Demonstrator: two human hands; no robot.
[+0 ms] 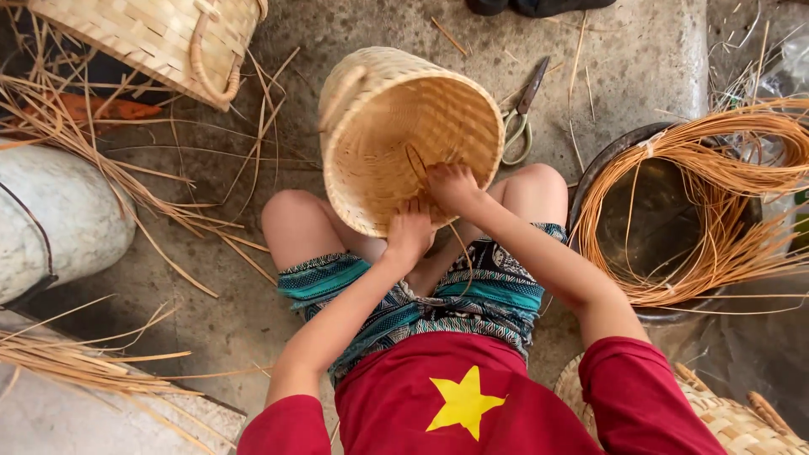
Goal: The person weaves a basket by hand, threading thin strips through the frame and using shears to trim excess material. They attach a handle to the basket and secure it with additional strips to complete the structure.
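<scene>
Nearest the camera, a woven lid (742,421) shows at the lower right, beside the red sleeve. Above the lap, both hands meet at the near rim of the basket (404,135), which lies tipped on the knees with its mouth toward the person and its long axis running away from the body toward the floor. The left hand (410,232) curls closed over the rim, pinching the weave just below the right hand. The right hand (452,185) sits slightly farther in, fingers folded tight on a thin strip (415,164) that rises into the basket's hollow; the strip lies directly ahead of those fingertips, so the right hand is the nearer to it. The basket is pale, tightly plaited in flat bands, round, with a looped handle on its left side. To the right, a dark metal basin (649,223) holds a coil of orange-brown cane (725,194), smooth and springy. Beyond the basket, scissors (520,114) lie on the rough concrete floor (640,59). At the far left stands a second basket (160,38), with loose straw (109,160) scattered below it.
</scene>
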